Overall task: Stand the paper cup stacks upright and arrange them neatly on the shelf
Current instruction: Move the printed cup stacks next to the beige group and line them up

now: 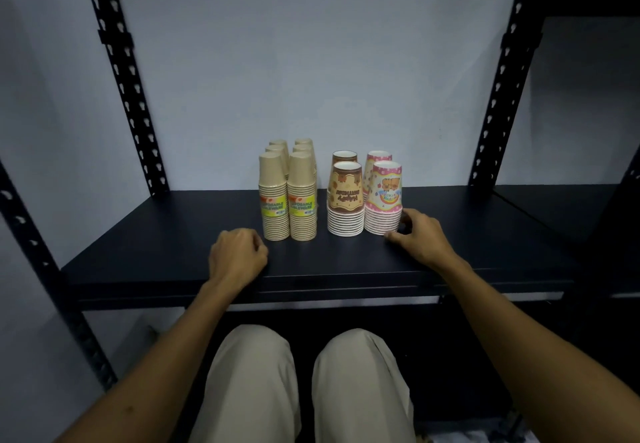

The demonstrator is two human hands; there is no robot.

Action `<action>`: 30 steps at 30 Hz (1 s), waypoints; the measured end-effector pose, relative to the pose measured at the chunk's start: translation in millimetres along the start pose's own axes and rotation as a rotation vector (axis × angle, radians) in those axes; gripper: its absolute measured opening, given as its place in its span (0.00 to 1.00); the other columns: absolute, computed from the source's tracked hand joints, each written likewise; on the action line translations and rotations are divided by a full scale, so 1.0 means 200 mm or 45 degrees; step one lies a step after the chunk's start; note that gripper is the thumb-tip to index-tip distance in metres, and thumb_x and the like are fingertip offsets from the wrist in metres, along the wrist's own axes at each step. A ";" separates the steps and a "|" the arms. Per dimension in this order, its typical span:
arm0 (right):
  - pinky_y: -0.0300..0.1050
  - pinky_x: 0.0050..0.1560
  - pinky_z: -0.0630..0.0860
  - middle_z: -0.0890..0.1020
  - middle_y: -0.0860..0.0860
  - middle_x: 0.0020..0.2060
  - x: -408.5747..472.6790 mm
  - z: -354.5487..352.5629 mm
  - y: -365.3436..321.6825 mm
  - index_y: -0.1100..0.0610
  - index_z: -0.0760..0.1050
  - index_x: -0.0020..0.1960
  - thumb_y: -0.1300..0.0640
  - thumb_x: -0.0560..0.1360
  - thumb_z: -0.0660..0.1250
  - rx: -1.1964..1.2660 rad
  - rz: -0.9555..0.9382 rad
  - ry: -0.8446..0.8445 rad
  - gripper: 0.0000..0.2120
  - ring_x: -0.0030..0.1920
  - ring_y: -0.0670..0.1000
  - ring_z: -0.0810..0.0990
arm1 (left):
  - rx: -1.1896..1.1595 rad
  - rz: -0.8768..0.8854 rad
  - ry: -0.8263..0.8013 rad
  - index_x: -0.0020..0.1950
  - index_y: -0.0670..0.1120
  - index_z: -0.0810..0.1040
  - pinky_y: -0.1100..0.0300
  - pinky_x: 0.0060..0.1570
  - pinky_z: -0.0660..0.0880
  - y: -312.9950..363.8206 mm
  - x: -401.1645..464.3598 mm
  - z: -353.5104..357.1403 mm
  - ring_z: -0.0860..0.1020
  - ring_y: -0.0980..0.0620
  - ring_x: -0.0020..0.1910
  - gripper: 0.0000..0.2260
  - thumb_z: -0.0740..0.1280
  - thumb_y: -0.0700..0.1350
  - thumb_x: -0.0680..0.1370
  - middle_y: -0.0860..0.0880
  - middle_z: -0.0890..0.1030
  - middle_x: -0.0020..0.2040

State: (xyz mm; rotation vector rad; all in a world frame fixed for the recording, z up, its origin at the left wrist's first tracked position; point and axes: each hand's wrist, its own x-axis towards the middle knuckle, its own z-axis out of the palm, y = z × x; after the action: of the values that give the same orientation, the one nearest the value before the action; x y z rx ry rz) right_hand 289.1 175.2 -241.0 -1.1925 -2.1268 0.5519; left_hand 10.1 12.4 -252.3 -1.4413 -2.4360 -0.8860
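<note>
**Right hand nudges the last pink stack into line**

Right hand (420, 235) sits at the lower right of the front pink cup stack (385, 198), thumb along the shelf (156, 245) by the stack's base and fingers curled against its bottom rims; whether it truly grips the stack or only touches it cannot be told from this angle. Left hand (239, 252) rests on the shelf just in front and to the left of the front kraft cup stack (273, 197), fingers loosely curled and holding nothing.

All the stacks stand rim-down near the middle of the shelf: kraft stacks in two columns running back, the second front one (302, 197) just beside the first, then a small gap, then a brown printed stack (346, 198) with a pink one beside it, and a second of each behind.

The job looks nearly finished; what remains is judged to be fine alignment.

- Push low, at the nested rims, not at the top cup. A tall, light stack pushed high will tip.
- Slide rather than lift, so the cups stay nested.
- Bring the pink stack's front edge level with the brown one beside it, close but not jammed.
- The gap between the kraft and printed groups could be closed with the left hand pressing flat against the kraft base.
- Let go gently, since a dragging finger could twist the stack.
</note>
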 end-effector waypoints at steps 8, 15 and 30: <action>0.45 0.57 0.73 0.80 0.55 0.60 0.01 0.01 0.00 0.60 0.71 0.67 0.54 0.74 0.71 0.010 0.038 0.063 0.24 0.58 0.53 0.78 | 0.025 -0.157 -0.164 0.40 0.49 0.78 0.47 0.51 0.76 -0.12 0.20 -0.03 0.77 0.44 0.51 0.04 0.67 0.47 0.74 0.48 0.81 0.46; 0.50 0.62 0.72 0.76 0.60 0.64 0.04 -0.02 0.00 0.62 0.68 0.70 0.53 0.75 0.70 0.133 0.168 0.248 0.27 0.64 0.57 0.75 | 0.046 -0.180 -0.177 0.42 0.48 0.78 0.47 0.52 0.75 -0.14 0.30 0.01 0.75 0.43 0.54 0.04 0.66 0.47 0.74 0.48 0.80 0.48; 0.53 0.56 0.67 0.82 0.50 0.57 0.37 -0.12 -0.46 0.51 0.79 0.60 0.44 0.77 0.64 -0.618 -0.701 0.254 0.17 0.60 0.55 0.74 | 0.093 -0.161 -0.170 0.43 0.49 0.75 0.47 0.53 0.68 -0.16 0.48 0.12 0.71 0.43 0.56 0.05 0.62 0.48 0.77 0.48 0.77 0.48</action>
State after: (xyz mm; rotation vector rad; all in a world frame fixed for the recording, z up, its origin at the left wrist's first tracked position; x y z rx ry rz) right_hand 221.3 192.8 -143.0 -0.7839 -2.3389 -0.3298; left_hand -63.2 85.7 -242.5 -1.3757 -2.6531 -0.7375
